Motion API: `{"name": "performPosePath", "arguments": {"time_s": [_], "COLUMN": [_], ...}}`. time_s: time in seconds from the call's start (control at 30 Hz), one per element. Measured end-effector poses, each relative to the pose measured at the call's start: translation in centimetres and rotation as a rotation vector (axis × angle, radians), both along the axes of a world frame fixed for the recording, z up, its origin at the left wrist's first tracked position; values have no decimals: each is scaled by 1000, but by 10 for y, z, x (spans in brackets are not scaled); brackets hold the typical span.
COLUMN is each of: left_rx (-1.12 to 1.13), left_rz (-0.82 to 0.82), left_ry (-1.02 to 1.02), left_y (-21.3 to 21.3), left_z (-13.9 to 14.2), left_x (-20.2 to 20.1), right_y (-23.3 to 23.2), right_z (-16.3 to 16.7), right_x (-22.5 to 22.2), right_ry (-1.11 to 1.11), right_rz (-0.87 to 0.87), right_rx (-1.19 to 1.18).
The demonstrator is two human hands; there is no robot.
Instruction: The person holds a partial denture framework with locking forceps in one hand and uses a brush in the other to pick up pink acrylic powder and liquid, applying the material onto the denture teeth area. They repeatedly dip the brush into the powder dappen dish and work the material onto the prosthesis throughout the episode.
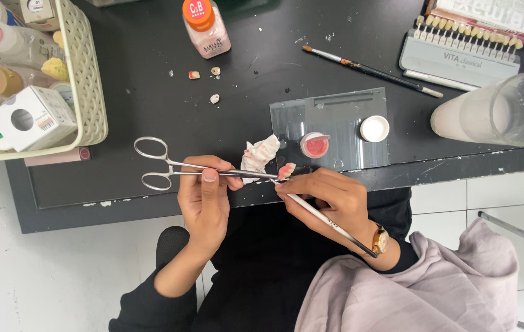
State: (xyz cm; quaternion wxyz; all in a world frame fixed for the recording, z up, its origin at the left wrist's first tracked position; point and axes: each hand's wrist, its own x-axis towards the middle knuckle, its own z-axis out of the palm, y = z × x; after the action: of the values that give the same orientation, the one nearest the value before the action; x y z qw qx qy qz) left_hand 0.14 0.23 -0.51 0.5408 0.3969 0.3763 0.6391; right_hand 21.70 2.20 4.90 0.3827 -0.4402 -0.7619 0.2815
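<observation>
Two bare hands work close together at the near edge of the black table (151,110). The left hand (205,200) is clenched around the shank of a pair of slim steel scissor-handled forceps (176,169), thumb laid along the top, and the loops point left, unused. The forceps tips clamp a small pink-and-white dental piece (286,170), which hangs just off the table's near edge, apparently so it can be reached from any side without being touched by skin. The right hand (329,200) pinches a thin white-handled brush (329,222) like a pen; its tip meets the dental piece, and the handle runs back over the wrist past a gold wristwatch (380,240).

Just beyond the piece lies a crumpled white tissue stained pink (259,154), near enough for wiping the brush. To its right a clear glass mixing slab (336,110) carries a small round dish of pink paste (315,146) and a small white pot (374,128), within short reach of the brush hand. Farther right a frosted tumbler (496,110) lies on its side. At the far edge rest a second dark-handled brush (372,71), a grey tooth shade guide (459,52) and an orange-capped bottle of pale powder (205,27). A cream plastic basket (86,92) of jars sits at far left.
</observation>
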Motion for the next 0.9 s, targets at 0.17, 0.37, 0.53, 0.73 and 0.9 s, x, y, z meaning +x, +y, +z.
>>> {"name": "performPosePath", "arguments": {"time_s": [0.17, 0.37, 0.53, 0.73, 0.9], "left_rx": [-26, -60, -63, -64, -41], "left_rz": [4, -13, -19, -10, -22], "left_ry": [-20, -42, -65, -62, -53], "left_y": [0, 0, -1, 0, 0], "left_z": [1, 1, -1, -1, 0], "left_x": [0, -2, -3, -3, -3], "right_y": [-1, -1, -5, -15, -23], "right_z": [0, 0, -6, -24, -40], "right_x": [-3, -2, 4, 13, 19], "right_ry": [10, -18, 83, 296, 468], "right_rz": [-79, -92, -85, -142, -129], "right_rx": [29, 37, -8, 34, 112]}}
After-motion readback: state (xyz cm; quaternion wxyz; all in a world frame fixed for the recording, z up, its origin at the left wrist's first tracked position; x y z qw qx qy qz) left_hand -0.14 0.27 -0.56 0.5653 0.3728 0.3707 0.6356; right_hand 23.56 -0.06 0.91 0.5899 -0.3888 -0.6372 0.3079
